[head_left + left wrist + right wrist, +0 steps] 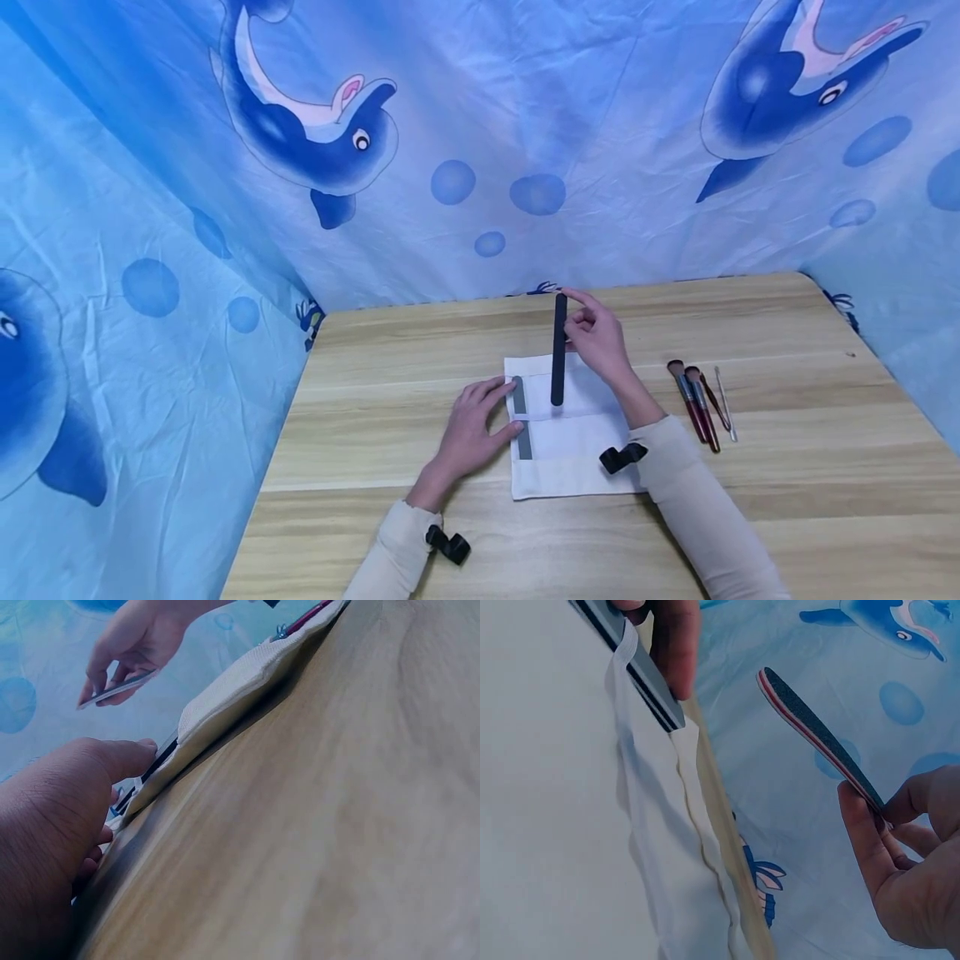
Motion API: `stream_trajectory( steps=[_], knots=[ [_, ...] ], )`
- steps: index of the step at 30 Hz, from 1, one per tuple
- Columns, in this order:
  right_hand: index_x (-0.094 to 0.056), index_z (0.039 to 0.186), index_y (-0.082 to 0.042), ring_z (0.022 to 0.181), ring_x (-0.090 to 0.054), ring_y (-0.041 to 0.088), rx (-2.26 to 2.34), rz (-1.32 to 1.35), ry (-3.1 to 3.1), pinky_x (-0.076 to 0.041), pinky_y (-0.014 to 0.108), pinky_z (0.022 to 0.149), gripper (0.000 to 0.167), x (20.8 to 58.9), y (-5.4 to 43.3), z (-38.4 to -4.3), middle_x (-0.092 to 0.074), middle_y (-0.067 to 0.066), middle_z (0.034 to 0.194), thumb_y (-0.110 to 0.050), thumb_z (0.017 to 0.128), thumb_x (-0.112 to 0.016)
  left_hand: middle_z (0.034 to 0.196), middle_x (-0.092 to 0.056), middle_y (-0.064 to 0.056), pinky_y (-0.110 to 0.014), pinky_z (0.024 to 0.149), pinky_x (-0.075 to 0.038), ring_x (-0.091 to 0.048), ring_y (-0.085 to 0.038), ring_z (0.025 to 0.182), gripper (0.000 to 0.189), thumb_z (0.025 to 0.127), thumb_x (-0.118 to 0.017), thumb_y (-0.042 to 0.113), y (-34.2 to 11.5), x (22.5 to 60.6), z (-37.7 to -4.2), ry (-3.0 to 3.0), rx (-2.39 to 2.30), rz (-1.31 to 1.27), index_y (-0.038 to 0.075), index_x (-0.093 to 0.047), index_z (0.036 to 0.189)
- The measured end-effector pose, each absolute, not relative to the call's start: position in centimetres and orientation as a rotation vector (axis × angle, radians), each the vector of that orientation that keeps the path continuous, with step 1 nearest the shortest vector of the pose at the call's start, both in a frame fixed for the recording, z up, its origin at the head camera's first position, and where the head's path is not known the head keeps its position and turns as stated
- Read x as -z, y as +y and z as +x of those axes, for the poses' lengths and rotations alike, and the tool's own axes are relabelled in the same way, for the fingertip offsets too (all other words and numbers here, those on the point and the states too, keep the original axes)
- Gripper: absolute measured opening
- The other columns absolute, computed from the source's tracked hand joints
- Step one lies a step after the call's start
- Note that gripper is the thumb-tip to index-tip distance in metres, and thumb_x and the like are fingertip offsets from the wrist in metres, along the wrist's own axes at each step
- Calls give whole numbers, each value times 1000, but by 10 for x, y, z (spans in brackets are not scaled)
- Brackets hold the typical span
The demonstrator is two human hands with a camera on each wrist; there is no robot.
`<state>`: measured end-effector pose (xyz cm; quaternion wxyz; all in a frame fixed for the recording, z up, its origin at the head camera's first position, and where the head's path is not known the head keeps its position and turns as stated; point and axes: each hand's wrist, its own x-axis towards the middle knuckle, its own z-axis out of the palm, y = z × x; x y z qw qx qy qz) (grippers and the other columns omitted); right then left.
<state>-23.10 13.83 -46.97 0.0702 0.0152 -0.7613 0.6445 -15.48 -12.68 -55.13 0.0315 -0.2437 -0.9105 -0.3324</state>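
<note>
My right hand pinches a dark nail file near one end, above the far part of a white cloth case. The right wrist view shows the file with a red layer along its edge, tilted and apart from the case. At the case's left side lies a grey nail buffer under a white elastic band. My left hand rests against this side, thumb and fingers spread and touching the buffer and the case edge. Part of the case is hidden under the right forearm.
Right of the case lie two makeup brushes with red handles, brown tweezers and a thin metal stick. A blue curtain printed with dolphins hangs behind the wooden table.
</note>
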Motion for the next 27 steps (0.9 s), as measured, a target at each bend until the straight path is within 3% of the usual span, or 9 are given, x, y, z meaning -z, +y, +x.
stream_trajectory(
  steps=[14, 23, 27],
  knots=[
    [-58, 160, -6, 75, -71, 13, -1969, 130, -2239, -67, 27, 72, 56, 494, 139, -240, -71, 28, 106, 9, 106, -61, 167, -53, -12, -68, 124, -35, -47, -39, 152, 70, 101, -73, 50, -125, 550, -155, -2782, 1020, -754, 19, -59, 162],
    [-58, 160, -6, 80, -75, 27, -1990, 112, -2333, -66, 30, 69, 56, 510, 137, -242, -75, 25, 108, 8, 106, -63, 168, -52, -11, -68, 125, -34, -46, -38, 153, 72, 101, -72, 52, -126, 552, -156, -2795, 1009, -749, 20, -57, 164],
    [-57, 160, -4, 77, -74, 25, -2043, 109, -2340, -65, 28, 66, 56, 512, 137, -243, -74, 23, 104, 10, 106, -61, 167, -54, -12, -68, 123, -36, -47, -38, 151, 71, 101, -73, 51, -126, 551, -155, -2781, 1010, -756, 19, -58, 163]
  ],
)
